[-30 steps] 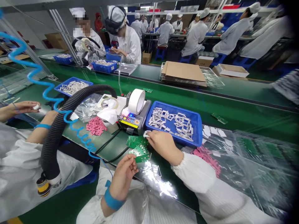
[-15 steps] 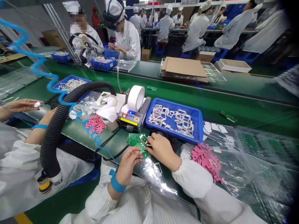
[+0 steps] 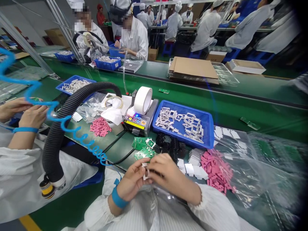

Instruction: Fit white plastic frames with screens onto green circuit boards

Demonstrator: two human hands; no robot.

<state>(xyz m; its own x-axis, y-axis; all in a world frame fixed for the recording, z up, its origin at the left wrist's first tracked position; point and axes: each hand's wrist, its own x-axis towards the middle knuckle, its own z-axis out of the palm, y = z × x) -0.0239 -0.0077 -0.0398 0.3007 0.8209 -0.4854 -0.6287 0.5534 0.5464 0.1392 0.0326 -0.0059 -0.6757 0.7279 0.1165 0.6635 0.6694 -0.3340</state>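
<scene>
My left hand (image 3: 132, 179) and my right hand (image 3: 166, 175) meet near my chest, both pinching a small white frame-shaped part (image 3: 145, 170) between their fingertips. Just beyond them, green circuit boards (image 3: 143, 147) lie on the bench beside a cluster of small black parts (image 3: 169, 145). A blue tray (image 3: 209, 137) of metal frames sits further back to the right. White pads (image 3: 192, 168) and pink pads (image 3: 215, 170) lie to the right of my right hand.
A tape dispenser (image 3: 141, 117) with a white roll stands behind the boards. A black ribbed hose (image 3: 63, 118) and a coiled blue air line (image 3: 79, 138) cross on the left. A co-worker's hands (image 3: 22, 112) work at far left. Clear bags (image 3: 262, 160) cover the right side.
My right hand left the blue tray's edge and came back toward me. My left hand let go of the green board. Both now pinch the small white part.
</scene>
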